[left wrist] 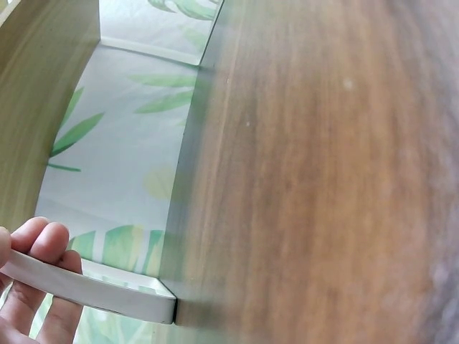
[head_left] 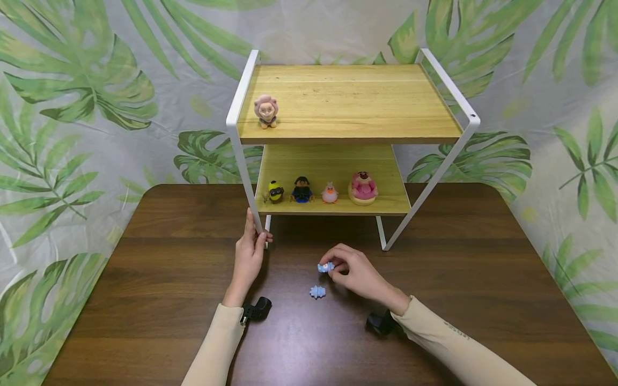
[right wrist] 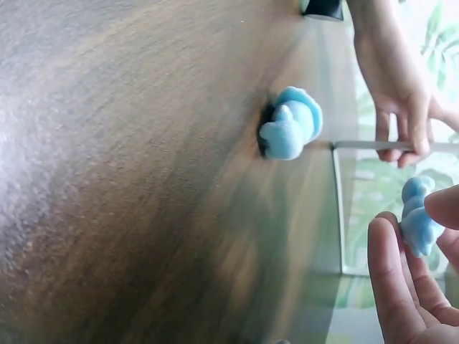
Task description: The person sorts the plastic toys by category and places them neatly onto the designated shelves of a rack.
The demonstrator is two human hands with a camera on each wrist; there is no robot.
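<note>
My left hand point(head_left: 248, 260) grips the white metal leg point(left wrist: 107, 294) at the left front of a two-tier shelf, fingers curled round it in the left wrist view. Between thumb and fingers, my right hand point(head_left: 362, 274) pinches a small blue toy figure point(head_left: 325, 267) just above the table, in front of the shelf. A second light-blue toy figure point(head_left: 317, 292) lies on its side on the wood, a little nearer to me. In the right wrist view the held figure point(right wrist: 419, 218) is partly covered by the thumb, while the lying one point(right wrist: 290, 125) shows whole.
On the upper board point(head_left: 347, 102) stands a pink lion-like figure point(head_left: 266, 111). The lower board point(head_left: 333, 161) bears a yellow-and-black figure point(head_left: 276, 191), a dark-haired figure point(head_left: 302, 190), a pale pink duck-like figure point(head_left: 330, 193) and a pink bear point(head_left: 363, 188). A leaf-patterned cloth hangs behind.
</note>
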